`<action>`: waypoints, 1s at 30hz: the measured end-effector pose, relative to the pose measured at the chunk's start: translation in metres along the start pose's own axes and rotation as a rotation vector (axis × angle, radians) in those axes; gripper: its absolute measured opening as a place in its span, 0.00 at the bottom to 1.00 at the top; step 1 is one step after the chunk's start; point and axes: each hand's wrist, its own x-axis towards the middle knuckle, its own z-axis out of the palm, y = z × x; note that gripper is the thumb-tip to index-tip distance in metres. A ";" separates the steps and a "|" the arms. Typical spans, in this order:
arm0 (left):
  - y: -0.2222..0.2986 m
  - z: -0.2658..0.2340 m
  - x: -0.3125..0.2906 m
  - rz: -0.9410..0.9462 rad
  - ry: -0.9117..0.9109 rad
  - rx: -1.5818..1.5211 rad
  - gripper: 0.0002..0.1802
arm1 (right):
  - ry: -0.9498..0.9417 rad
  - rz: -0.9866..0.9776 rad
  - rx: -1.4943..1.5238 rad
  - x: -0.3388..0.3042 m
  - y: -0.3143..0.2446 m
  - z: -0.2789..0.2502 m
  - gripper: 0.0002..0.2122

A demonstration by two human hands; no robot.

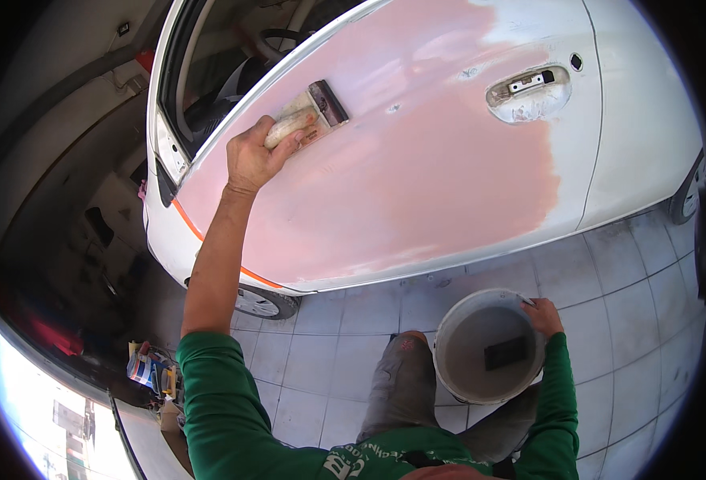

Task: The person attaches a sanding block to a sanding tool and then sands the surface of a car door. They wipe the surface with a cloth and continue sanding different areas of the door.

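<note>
My left hand (255,156) is closed around the pale handle of a sanding block (293,128) with a dark edge strip. The block rests against the upper part of a white car door (441,192), just below the window line. Smooth pink filler covers most of that door, with whitish smears. Low on the right, my right hand (543,318) grips the rim of a round grey bucket (439,340) beside my leg. Murky greyish water fills its lower part, and a dark rectangular block (506,353) lies in it.
The door's handle recess (529,94) has its outer handle off, exposing a metal bracket. Orange tape (261,276) edges the panel at left. A car wheel (261,302) stands on the tiled floor (321,320). Cans and tools (155,372) are heaped at far left.
</note>
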 end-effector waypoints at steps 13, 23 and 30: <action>0.018 -0.001 0.027 0.177 -0.035 0.068 0.25 | -0.029 0.020 -0.025 0.002 0.003 -0.003 0.20; 0.067 0.020 0.103 -0.067 -0.044 0.029 0.37 | 0.040 0.003 0.005 -0.004 0.000 -0.005 0.20; 0.049 0.021 0.091 0.058 0.000 0.091 0.31 | 0.057 -0.065 -0.121 0.005 0.008 0.006 0.18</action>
